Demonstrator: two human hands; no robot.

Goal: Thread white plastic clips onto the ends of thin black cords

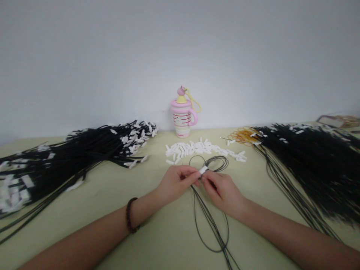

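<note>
Near the middle of the table, my left hand (180,180) and my right hand (222,189) meet with fingertips pinched around a small white connector (203,170). Thin black cords (206,210) run from under the fingers toward the near edge, with one wide loop among them. Beyond the fingers the cords bend into a coil (219,163). Each hand is closed in a pinch; the connector shows between the fingertips, while the cord ends inside the grip are hidden.
Loose white connectors (194,148) lie in a heap just behind the hands. Bundles of black cords with white ends (92,150) spread at left, and more black cords (315,161) at right. A pink and white cup (182,118) stands near the wall, and yellow cord (242,135) is to its right.
</note>
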